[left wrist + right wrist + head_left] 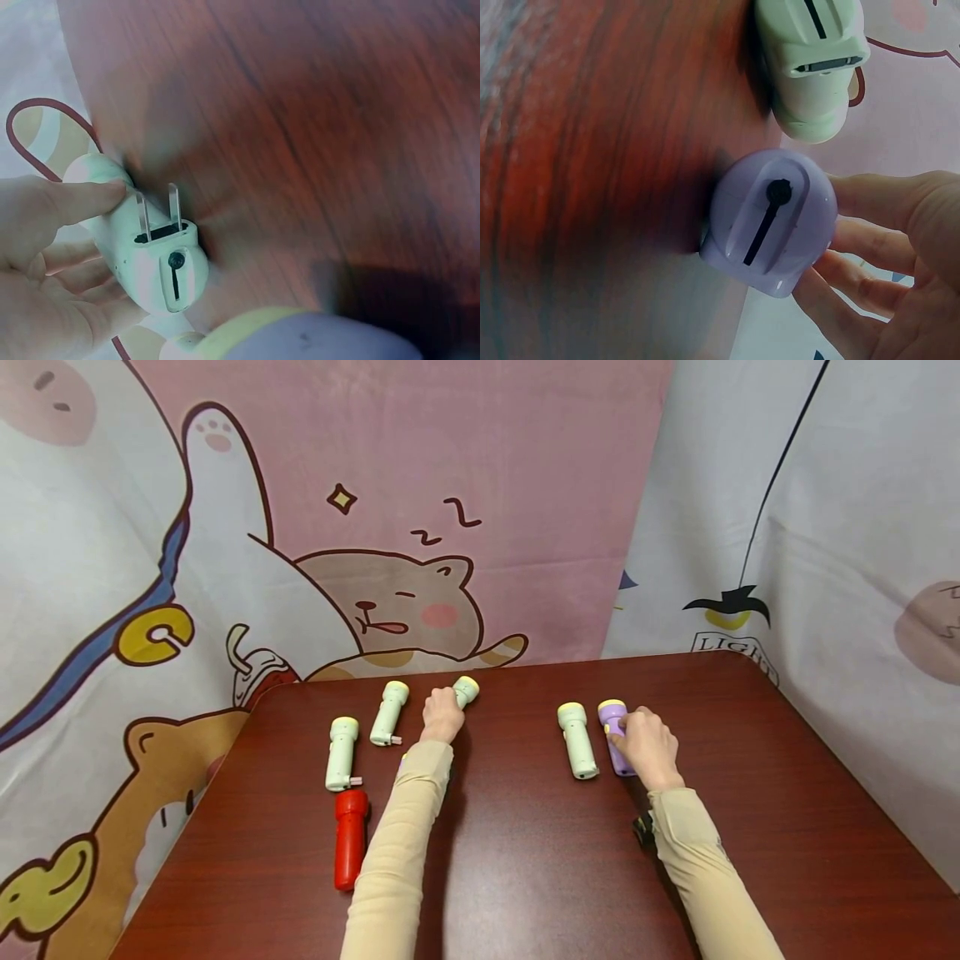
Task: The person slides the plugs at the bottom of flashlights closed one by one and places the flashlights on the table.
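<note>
My left hand [442, 716] grips a pale green flashlight [467, 691] near the table's back edge. In the left wrist view, the thumb lies along this flashlight [142, 266], and two metal plug prongs stick out of its tail end. At the right, my right hand [649, 748] holds a purple flashlight [611, 713] on the table. Its tail end with a dark slot [799, 225] faces the right wrist camera, with fingers around its side. Just left of it lies another pale green flashlight [577, 741], its prongs not visible.
Two pale green flashlights [389, 712] [342, 753] with prongs out lie at the left. Below them is a red flashlight [349, 841]. A second purple flashlight [315, 337] is mostly hidden beneath my left forearm. A printed cloth [525, 510] hangs behind the brown table [525, 860].
</note>
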### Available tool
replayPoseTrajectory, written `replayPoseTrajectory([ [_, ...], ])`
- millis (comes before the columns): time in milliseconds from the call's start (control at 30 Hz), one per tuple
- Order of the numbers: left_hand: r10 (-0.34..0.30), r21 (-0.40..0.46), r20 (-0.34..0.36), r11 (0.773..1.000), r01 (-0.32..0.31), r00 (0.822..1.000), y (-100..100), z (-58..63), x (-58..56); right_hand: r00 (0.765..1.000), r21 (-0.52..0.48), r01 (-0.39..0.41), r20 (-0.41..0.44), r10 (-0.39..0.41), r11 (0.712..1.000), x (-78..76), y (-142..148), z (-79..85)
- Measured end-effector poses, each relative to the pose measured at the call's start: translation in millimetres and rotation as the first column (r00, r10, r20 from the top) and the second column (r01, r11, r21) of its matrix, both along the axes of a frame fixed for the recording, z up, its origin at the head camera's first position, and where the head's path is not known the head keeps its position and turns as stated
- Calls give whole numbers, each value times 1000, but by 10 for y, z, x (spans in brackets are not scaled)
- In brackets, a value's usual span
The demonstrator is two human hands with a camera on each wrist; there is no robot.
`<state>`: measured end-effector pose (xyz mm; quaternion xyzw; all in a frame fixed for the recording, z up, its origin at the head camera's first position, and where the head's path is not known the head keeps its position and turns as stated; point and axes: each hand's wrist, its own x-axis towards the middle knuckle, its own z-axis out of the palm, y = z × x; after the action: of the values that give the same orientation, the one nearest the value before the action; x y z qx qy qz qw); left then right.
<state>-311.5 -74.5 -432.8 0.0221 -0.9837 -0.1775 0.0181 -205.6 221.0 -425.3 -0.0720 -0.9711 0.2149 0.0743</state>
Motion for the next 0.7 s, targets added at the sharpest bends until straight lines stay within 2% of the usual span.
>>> replayPoseTrajectory([
  [200, 0, 9, 8, 1000, 0, 1000, -10, 14, 15, 1000, -2, -1, -2, 1, 1000, 2, -3, 1],
  [700, -19, 54, -29, 998, 21, 999, -27, 71, 64, 1000, 2, 2, -11, -2, 1000, 3, -7, 0],
])
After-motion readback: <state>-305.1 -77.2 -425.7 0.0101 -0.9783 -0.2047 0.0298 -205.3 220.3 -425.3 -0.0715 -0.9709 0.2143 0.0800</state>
